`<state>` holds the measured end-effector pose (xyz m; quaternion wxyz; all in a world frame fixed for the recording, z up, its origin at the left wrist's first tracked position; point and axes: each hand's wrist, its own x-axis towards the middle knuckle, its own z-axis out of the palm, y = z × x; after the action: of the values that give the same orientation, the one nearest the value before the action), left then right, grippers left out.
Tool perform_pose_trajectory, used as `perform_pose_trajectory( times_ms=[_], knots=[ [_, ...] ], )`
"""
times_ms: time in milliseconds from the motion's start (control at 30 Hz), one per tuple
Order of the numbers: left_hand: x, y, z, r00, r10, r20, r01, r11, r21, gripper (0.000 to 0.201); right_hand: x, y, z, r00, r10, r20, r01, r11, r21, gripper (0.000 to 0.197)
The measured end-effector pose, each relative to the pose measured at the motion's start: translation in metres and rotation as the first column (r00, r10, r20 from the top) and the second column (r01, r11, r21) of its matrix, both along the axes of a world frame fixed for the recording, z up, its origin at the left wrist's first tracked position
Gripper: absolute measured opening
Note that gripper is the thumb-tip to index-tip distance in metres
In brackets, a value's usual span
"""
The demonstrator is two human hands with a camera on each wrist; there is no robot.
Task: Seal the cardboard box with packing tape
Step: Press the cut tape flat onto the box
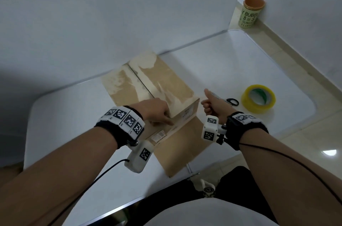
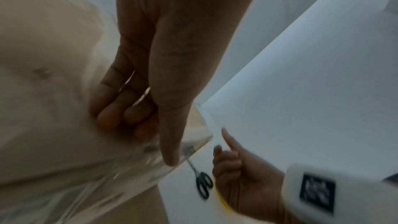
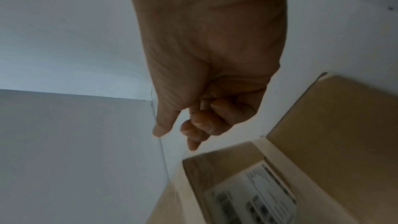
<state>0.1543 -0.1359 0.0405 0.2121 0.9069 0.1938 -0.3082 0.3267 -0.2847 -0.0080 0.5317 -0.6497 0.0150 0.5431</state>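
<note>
On the white table [image 1: 222, 63], pushed against the far wall, lies the cardboard box [image 1: 162, 81], its top flaps closed along a centre seam that runs from far to near, while one flap at the near end lies folded down flat on the table toward the person. The left hand [image 1: 157, 109] rests on the near top edge of the box: in the left wrist view its thumb is stretched out along a clear, glossy strip of tape [image 2: 150, 161] on the corner, and its other fingers are curled, knuckles against the cardboard, holding nothing; the posture suggests pressing the strip down so that it grips over the edge. The right hand [image 1: 212, 103] hovers just right of the box, apart from it, thumb extended and fingers curled into the palm, empty; it appears free to fetch a tool. The scissors [image 1: 231, 101] lie on the table just beyond that hand, and the yellow roll of packing tape [image 1: 258, 99] stands farther right, both within easy reach of the right side, presumably so that the left hand can steady the box. Printed labels [image 1: 158, 136] show on the near face of the box. A green tin with a brown lid [image 1: 252, 13] stands on the floor by the wall at the far right, playing no part. The open near flap suggests that sealing is unfinished.
</note>
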Motion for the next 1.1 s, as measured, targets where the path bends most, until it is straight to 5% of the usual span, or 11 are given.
perform_pose_trajectory(
  times_ms=[133, 200, 333, 467, 833, 1100],
  knots=[
    [0.029, 0.008, 0.014, 0.959, 0.038, 0.280, -0.057, 0.997, 0.061, 0.034, 0.015, -0.008, -0.004, 0.991, -0.122, 0.053, 0.121, 0.993, 0.014, 0.038],
    [0.048, 0.007, 0.013, 0.904, 0.017, 0.427, -0.046, 0.997, 0.057, 0.045, 0.016, -0.008, -0.006, 0.995, -0.094, 0.036, 0.092, 0.994, 0.062, 0.041],
    [0.076, 0.001, 0.001, 0.954, -0.072, 0.290, 0.059, 0.997, 0.056, 0.084, 0.011, -0.007, -0.005, 0.999, -0.010, -0.040, 0.016, 0.986, 0.167, 0.029],
    [0.082, 0.007, -0.009, 0.974, -0.130, 0.188, 0.114, 0.989, 0.095, 0.080, 0.013, -0.010, -0.012, 1.000, -0.010, -0.020, 0.014, 0.977, 0.215, 0.011],
    [0.080, 0.010, -0.018, 0.958, -0.139, 0.249, 0.124, 0.989, 0.077, 0.071, 0.015, 0.005, -0.019, 0.991, 0.052, 0.122, -0.071, 0.984, 0.162, 0.006],
    [0.074, 0.011, -0.023, 0.951, -0.044, 0.307, 0.066, 0.996, -0.060, 0.080, 0.011, 0.009, -0.022, 0.989, 0.129, 0.073, -0.139, 0.979, 0.152, 0.011]
  ],
)
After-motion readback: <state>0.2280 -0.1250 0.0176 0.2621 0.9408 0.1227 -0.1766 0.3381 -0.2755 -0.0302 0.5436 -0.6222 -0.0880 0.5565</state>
